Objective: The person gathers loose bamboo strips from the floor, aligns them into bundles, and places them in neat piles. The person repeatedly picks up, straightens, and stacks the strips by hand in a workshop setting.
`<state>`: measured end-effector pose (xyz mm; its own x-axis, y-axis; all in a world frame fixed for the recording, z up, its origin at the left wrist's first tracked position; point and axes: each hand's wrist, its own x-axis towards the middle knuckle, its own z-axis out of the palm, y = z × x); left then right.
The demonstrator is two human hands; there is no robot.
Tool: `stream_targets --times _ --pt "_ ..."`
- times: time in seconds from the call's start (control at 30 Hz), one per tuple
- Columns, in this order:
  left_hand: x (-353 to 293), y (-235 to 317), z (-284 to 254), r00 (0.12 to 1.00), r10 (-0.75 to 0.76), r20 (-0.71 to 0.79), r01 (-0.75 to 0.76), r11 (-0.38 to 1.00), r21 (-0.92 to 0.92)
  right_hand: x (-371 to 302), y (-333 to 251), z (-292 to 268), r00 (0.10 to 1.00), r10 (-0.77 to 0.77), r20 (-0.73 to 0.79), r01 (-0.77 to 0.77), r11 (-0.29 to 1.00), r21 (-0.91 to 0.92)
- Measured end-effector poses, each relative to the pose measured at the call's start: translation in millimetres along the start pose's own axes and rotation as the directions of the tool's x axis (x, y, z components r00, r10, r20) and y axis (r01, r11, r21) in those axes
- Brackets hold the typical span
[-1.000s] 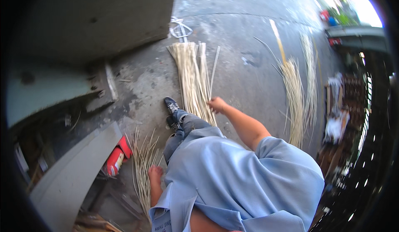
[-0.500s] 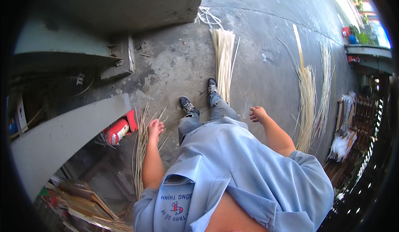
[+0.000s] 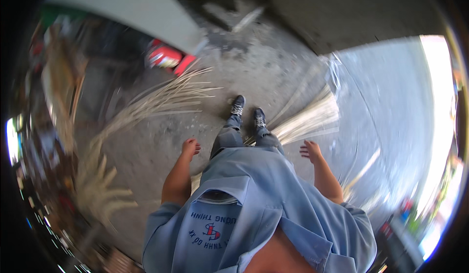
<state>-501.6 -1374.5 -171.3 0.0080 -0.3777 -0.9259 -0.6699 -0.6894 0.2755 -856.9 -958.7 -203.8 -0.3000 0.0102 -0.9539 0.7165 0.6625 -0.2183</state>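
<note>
My left hand hangs beside my left hip with nothing in it, its fingers loosely bent and apart. On the other side my right hand is also without a load, fingers spread a little toward my trousers. It is nearest to a bundle of pale thin strips, perhaps cane, lying on the floor just right of my shoes and apart from the hand. A longer fanned bundle of similar strips lies at the left, out of the left hand's reach. Motion smears much of the picture.
A red cylinder stands by the pale panel's end at the upper left. A large dark slab spans the upper right. More strips splay out on the left floor. White cord lies past the right-hand bundle.
My view has swung to the left, so the bundles and the red cylinder appear turned clockwise. My feet have come side by side. Both hands remain without anything in them.
</note>
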Motion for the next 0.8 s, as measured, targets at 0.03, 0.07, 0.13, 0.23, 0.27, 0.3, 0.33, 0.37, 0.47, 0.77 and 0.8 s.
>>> stream_targets --times 0.03,0.07,0.13,0.23,0.27,0.3,0.33,0.37,0.47,0.77,0.8 --pt "-7.0 -21.5 -0.1 1.000 0.014 0.003 -0.014 0.998 -0.056 7.2 0.9 -2.6 0.999 0.040 0.023 -0.039 0.998 -0.047" --pt "-12.0 -36.3 2.9 0.999 0.043 0.020 -0.041 0.992 -0.116 16.2 -5.5 -13.0 0.995 0.092 0.025 -0.089 0.991 -0.098" --pt "-25.3 -69.1 5.9 0.994 0.102 0.028 -0.096 0.982 -0.160 32.1 -21.3 -28.2 0.989 0.148 -0.020 -0.149 0.971 -0.185" --pt "-60.6 -136.7 -12.5 1.000 0.018 -0.018 -0.022 0.953 -0.301 42.3 -48.2 -11.8 0.991 0.133 -0.036 -0.137 0.934 -0.330" --pt "-71.3 -158.2 -17.5 1.000 -0.024 -0.019 0.016 0.932 -0.363 45.4 -63.6 0.6 0.995 0.100 -0.022 -0.100 0.916 -0.389" --pt "-82.9 -184.4 -23.5 0.996 -0.070 -0.046 0.043 0.898 -0.438 46.0 -81.8 23.6 0.999 0.049 -0.002 -0.046 0.903 -0.428" --pt "-87.4 -197.0 -23.9 0.991 -0.107 -0.078 0.054 0.864 -0.500 44.2 -99.4 39.9 1.000 0.003 -0.004 -0.004 0.898 -0.440" --pt "-95.4 -217.3 -28.9 0.981 -0.151 -0.121 0.057 0.821 -0.567 39.8 -117.2 72.3 0.998 -0.069 0.013 0.067 0.870 -0.489" --pt "-105.1 -263.9 -59.4 0.983 -0.182 0.024 0.144 0.686 -0.714 22.7 -160.8 181.2 0.961 -0.224 0.162 0.276 0.778 -0.564" --pt "-65.9 -312.5 -257.2 0.962 -0.178 -0.206 -0.056 0.612 -0.789 -77.0 -134.4 556.8 0.869 -0.176 0.462 0.482 0.511 -0.712" --pt "-60.7 -316.3 -284.3 0.957 -0.189 -0.219 -0.065 0.598 -0.799 -88.4 -116.6 588.9 0.864 -0.132 0.486 0.486 0.471 -0.736"
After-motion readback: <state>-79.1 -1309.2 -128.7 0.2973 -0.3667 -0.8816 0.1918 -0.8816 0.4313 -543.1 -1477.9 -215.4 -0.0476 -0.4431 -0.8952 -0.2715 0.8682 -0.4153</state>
